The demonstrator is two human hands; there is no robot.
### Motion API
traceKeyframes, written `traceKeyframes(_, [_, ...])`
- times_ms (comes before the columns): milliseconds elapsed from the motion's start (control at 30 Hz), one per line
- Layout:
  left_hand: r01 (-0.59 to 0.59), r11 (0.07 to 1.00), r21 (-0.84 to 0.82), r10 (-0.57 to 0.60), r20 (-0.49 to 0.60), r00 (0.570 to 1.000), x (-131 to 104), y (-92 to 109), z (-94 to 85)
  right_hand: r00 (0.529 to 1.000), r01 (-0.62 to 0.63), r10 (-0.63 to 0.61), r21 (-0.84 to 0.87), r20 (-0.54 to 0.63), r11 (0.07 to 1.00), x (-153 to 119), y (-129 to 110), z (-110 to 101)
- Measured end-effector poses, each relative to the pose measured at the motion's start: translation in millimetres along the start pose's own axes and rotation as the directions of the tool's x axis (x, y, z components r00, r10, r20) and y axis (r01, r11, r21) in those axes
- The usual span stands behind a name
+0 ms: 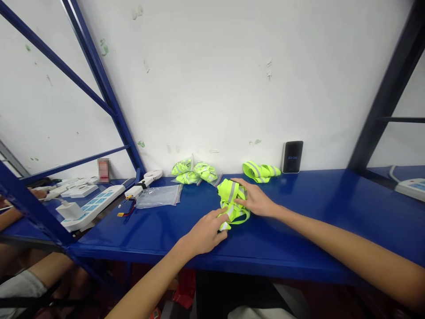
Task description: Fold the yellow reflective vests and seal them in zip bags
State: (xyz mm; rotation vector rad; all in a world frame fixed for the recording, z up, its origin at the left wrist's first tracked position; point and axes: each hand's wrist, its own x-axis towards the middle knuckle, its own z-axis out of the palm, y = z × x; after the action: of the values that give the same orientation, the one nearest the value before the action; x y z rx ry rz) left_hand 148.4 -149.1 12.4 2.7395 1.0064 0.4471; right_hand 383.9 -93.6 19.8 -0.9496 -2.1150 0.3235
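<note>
A crumpled neon yellow-green reflective safety strap with silver bands lies bunched on the blue table. My right hand is wrapped round its upper right side, fingers partly hidden behind the folds. At its lower left, my left hand pinches a loose end, with the fingertips on the fabric. Farther back, by the wall, is another folded reflective strap. To its left sit several bundled reflective straps, which seem to be in clear bags.
Flat clear zip bags lie left of my hands, beside a wired connector and a white handheld fan. A dark-screened device leans on the wall. Farther left are a power strip, a blue frame post and another person's hand.
</note>
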Motion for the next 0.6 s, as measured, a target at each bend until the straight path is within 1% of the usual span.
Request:
traceKeyframes(67, [0.042,0.999,-0.027,-0.042,0.012,0.999,-6,-3,0.5,0.996,0.081,-0.079,-0.041,0.041,0.996,2,4,-7])
traceKeyframes(167, [0.061,0.996,-0.062,-0.062,-0.007,0.998,-14,-6,1.2,0.984,0.144,-0.131,-0.113,0.119,0.983,1,17,-13])
traceKeyframes(233, [0.065,0.994,-0.085,-0.069,-0.037,0.997,-14,-6,0.6,0.976,0.172,-0.143,-0.179,0.165,0.969,-3,22,-12])
traceKeyframes(300, [0.066,0.992,-0.106,-0.075,-0.083,0.994,-11,-5,-0.9,0.964,0.206,-0.152,-0.251,0.217,0.946,-8,22,-7])
traceKeyframes(367, [0.054,0.993,-0.107,-0.070,-0.154,0.986,-5,-2,-2.1,0.950,0.249,-0.168,-0.316,0.262,0.915,-12,16,1])
traceKeyframes(433, [0.045,0.996,-0.075,-0.061,-0.237,0.970,0,0,-1.5,0.933,0.304,-0.208,-0.333,0.293,0.893,-18,4,9])
traceKeyframes(533, [0.040,0.999,0.037,-0.027,-0.316,0.948,0,-4,4.0,0.900,0.363,-0.273,-0.237,0.339,0.901,-28,-18,14])
traceKeyframes(600, [0.017,0.990,0.143,0.034,-0.345,0.938,-2,-9,8.0,0.894,0.337,-0.264,-0.156,0.363,0.929,-34,-31,13])
